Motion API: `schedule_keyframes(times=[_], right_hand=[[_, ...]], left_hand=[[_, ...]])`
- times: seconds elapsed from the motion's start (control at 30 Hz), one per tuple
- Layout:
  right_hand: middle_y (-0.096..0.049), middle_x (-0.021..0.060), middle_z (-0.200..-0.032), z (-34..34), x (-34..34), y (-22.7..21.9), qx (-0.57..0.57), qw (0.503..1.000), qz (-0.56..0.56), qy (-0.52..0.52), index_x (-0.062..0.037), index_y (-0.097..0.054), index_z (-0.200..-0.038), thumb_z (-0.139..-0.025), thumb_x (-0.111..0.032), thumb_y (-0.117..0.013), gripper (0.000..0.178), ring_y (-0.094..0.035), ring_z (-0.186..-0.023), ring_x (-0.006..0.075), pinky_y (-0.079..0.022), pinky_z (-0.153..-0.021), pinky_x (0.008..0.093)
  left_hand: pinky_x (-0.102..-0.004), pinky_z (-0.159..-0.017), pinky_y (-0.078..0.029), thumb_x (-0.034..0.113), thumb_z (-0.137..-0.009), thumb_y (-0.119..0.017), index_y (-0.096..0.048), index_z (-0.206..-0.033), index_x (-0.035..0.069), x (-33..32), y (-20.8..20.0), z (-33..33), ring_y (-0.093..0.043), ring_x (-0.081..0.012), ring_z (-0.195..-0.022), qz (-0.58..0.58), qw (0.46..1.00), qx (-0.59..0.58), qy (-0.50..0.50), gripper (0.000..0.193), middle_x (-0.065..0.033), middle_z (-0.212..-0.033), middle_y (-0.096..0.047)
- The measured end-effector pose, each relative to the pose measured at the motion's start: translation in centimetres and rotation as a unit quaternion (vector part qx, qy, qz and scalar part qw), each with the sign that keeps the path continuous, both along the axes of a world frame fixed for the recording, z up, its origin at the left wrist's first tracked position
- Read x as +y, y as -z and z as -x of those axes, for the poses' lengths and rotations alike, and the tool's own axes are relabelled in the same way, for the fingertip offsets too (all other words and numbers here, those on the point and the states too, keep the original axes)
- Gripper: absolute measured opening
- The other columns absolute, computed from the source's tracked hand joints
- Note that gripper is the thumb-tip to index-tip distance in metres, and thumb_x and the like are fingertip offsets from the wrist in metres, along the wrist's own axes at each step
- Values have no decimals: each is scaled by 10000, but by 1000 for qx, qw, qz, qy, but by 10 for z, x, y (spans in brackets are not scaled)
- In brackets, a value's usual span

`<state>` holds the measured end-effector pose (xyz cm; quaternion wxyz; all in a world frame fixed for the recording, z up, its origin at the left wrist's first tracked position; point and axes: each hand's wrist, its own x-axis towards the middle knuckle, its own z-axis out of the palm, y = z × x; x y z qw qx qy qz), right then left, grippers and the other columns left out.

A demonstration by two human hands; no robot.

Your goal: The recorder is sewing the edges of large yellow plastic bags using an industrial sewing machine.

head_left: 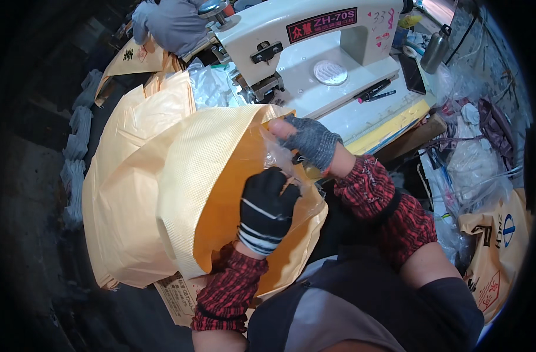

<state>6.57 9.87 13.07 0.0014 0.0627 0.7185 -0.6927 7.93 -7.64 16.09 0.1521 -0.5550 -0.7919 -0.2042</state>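
While looking down over the work, seeing white folded bundles [75,138] along the left edge of the frame, and then pale tan bags [124,193] lying heaped together at centre left. Noticing a printed tan bag [140,57] in the upper left and, just beside it, a co-worker's grey clothing [177,26]. Moving right, finding an open tan bag [200,158] gaping left of centre, facing the lower right with its mouth and showing an orange-tan inside. Reaching across that mouth with the left hand [268,205], wearing a black glove with white stripes and curling the fingers at clear plastic film [275,154], but being unable to tell a pinch from a mere touch. Just above, near the centre, gripping the open tan bag by the upper end of its rim with the grey-gloved right hand [309,141], laying the thumb over the edge. Behind, at upper centre, spotting a white sewing machine [243,44], and to its right pens [373,91], a dark phone [411,74] and a metal bottle [436,50]. Ending at the right edge, seeing crumpled clear plastic [473,161] lying above another printed bag [496,258].
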Motion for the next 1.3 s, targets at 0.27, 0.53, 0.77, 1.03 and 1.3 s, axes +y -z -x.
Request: schedule_keyframes(times=[0.27, 0.53, 0.77, 1.03, 1.3], right_hand=[[-629, 183, -908, -9, 2, -14, -26, 903, -423, 63, -33, -605, -995, -730, -265, -632, 353, -602, -882, 330, -471, -785, 393], [-635, 142, -784, 1, 25, 24, 20, 970, -236, 56, 1, -594, -833, -814, -202, -610, 205, -621, -724, 250, -501, -658, 333], [-619, 91, -764, -5, 22, 27, -35, 981, 187, 48, 25, -566, -922, -855, -169, -612, 210, -608, -694, 133, -509, -629, 261], [-617, 115, -745, -33, 3, 41, -20, 898, -437, 42, 21, -575, -916, -797, -315, -666, 368, -611, -695, 133, -504, -646, 286], [-632, 161, -846, 4, 18, 59, 7, 984, -162, 70, -18, -590, -939, -850, -222, -544, 228, -628, -764, 281, -509, -656, 349]], left_hand=[[-363, -566, -472, 46, -766, -546, -575, -925, 38, 8, 24, -14, -576, -295, -650, 72, 987, -141, -41, 162, -136, -775, -567], [-405, -599, -480, 206, -740, -630, -586, -988, 66, 9, 42, -24, -606, -335, -688, 188, 931, -280, -141, 288, -176, -714, -601], [-401, -697, -483, 192, -647, -652, -671, -783, 119, 14, 29, -23, -585, -326, -902, 279, 944, -175, 2, 156, -133, -983, -611], [-410, -749, -474, -10, -653, -591, -608, -957, 37, 15, 51, -28, -564, -347, -894, 69, 976, -208, -4, 309, -169, -983, -581], [-386, -719, -490, 42, -758, -550, -532, -1133, 1, 9, 86, -60, -598, -335, -849, 36, 975, -197, -93, 378, -195, -963, -596]])
